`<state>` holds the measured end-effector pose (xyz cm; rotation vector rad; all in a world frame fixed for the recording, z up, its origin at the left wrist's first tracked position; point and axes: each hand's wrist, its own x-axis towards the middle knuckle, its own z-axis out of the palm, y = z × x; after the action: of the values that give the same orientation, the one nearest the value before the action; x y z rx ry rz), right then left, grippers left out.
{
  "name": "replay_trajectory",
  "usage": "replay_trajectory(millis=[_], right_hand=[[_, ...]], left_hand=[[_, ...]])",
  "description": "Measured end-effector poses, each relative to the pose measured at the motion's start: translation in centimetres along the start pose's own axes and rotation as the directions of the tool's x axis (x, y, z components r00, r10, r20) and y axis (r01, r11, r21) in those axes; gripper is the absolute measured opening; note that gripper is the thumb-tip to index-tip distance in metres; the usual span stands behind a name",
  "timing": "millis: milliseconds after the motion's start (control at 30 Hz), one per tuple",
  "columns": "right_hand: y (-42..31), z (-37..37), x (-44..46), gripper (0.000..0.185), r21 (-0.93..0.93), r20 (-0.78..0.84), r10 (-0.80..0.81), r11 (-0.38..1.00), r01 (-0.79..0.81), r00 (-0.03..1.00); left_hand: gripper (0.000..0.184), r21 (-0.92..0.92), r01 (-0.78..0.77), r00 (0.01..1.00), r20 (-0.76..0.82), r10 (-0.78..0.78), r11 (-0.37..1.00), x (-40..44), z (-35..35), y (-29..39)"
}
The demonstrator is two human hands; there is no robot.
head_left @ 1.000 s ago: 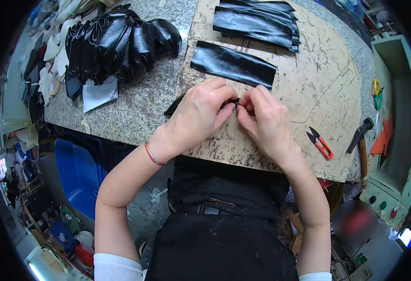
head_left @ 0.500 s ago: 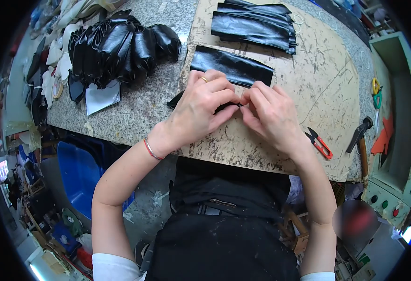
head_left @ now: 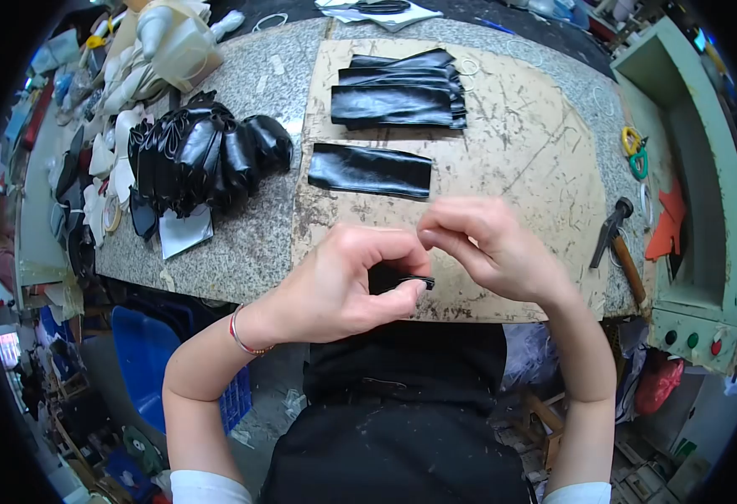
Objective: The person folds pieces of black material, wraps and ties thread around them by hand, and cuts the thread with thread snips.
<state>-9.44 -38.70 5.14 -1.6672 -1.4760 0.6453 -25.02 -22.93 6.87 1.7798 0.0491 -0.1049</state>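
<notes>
My left hand [head_left: 347,281] is closed, its thumb and fingers pinching a small folded piece of shiny black material [head_left: 420,280] over the front of the board. Most of that piece is hidden inside the hand. Just above and to the right, my right hand [head_left: 490,252] has its fingertips pressed together. Whatever is between them is too small or hidden to make out. Beyond both hands lies a flat black leather-like strip [head_left: 368,170], and behind it a fanned stack of similar strips [head_left: 393,107].
A heap of folded black pieces [head_left: 204,160] sits on the speckled tabletop at left, over a white sheet [head_left: 186,233]. To the right are a hammer [head_left: 624,252], green-and-yellow-handled scissors [head_left: 635,153] and a pale green metal housing [head_left: 717,168]. The scratched board [head_left: 536,176] covers the middle.
My hands have come closer to my body, and my right fingertips have lifted away from the black piece. My view has tilted up. The red-handled snips are no longer visible.
</notes>
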Motion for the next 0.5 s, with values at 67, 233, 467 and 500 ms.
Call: replay_trajectory(millis=[67, 233, 467, 500], right_hand=[[-1.6, -1.1, 0.3, 0.011, -0.183, -0.007, -0.059, 0.981, 0.057, 0.998], [-3.4, -3.0, 0.4, 0.009, -0.183, 0.022, -0.081, 0.98, 0.083, 0.997], [-4.3, -3.7, 0.6, 0.008, -0.309, -0.006, -0.161, 0.939, 0.151, 0.987], [-4.4, -3.7, 0.6, 0.008, -0.318, 0.001, -0.171, 0.934, 0.162, 0.985]], left_hand=[[0.006, 0.151, -0.069, 0.995, -0.059, 0.078, 0.986, 0.2, 0.1, 0.2], [0.013, -0.5, -0.146, 0.955, -0.296, -0.011, 0.853, -0.3, -2.0, -1.1], [0.018, -0.748, 0.034, 0.983, -0.094, -0.156, 0.662, -0.3, 0.1, -0.1], [0.018, -0.751, 0.053, 0.985, -0.069, -0.159, 0.658, -0.4, 0.1, -0.2]])
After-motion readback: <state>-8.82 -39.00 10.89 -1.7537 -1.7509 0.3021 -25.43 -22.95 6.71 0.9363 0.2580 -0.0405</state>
